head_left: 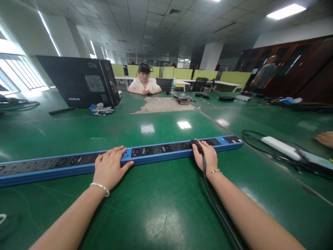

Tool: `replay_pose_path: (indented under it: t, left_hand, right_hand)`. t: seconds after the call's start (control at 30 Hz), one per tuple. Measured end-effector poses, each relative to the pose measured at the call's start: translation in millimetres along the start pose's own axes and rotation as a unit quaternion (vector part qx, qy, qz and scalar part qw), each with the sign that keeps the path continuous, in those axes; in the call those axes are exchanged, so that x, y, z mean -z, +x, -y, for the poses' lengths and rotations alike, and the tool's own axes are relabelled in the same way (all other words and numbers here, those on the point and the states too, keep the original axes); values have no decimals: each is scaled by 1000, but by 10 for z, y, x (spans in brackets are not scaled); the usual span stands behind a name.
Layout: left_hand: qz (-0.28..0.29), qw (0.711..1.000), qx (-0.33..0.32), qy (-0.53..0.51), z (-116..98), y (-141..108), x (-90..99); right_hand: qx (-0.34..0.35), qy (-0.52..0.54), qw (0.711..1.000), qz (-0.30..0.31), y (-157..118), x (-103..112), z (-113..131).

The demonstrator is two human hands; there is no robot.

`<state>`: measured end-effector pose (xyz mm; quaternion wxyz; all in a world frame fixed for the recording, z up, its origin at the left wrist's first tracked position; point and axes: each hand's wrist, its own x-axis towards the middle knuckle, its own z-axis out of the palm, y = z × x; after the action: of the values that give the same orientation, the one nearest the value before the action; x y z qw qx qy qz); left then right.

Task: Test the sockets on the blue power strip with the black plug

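A long blue power strip [156, 158] with black socket panels lies across the green table in front of me. My left hand [109, 165] rests over it left of the middle, fingers across the top and thumb along the near side, gripping it. Farther right, my right hand [205, 154] holds a black plug [195, 145] at one of the sockets. The plug's face is hidden, so I cannot tell how deep it sits. From it a black cable [212, 198] runs down toward me beside my right forearm.
A black computer case [78, 83] stands at the back left with work gloves [101, 109] beside it. At right lie a white power strip [281, 147], loose black cables and another person's hand [325, 139]. Someone [144, 83] sits across the table; another person [265, 73] stands at the cabinets.
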<state>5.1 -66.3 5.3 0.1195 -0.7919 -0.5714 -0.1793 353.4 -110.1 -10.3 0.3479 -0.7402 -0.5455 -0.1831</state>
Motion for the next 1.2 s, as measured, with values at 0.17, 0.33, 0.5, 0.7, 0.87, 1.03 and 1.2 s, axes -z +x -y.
replay_pose_path:
  t: [0.17, 0.33, 0.5, 0.7, 0.87, 1.03, 1.2]
  left_hand:
    - [-5, 1000, -1, -5, 5, -5, -11]
    - [-7, 1000, -1, -6, 5, -4, -20]
    - [-5, 1000, -2, -6, 4, -2, -22]
    - [-4, 1000, 1, -7, 3, -2, -22]
    - [-10, 1000, -2, -7, -2, -6, -20]
    - [-13, 1000, 1, -13, -6, -7, -19]
    - [-9, 1000, 4, -24, -5, -4, -22]
  right_hand:
    - [-3, 10, 1000, -17, 1, -12, 10]
    - [2, 69, 997, -30, 37, -27, -4]
    - [-120, 176, 974, -80, 67, -15, -43]
    - [-59, 237, 969, -35, 21, 8, 102]
    - [39, 258, 964, 52, -28, 6, 413]
    - [68, 261, 958, 92, -39, -83, 777]
    - [59, 245, 962, 102, -51, -126, 1068]
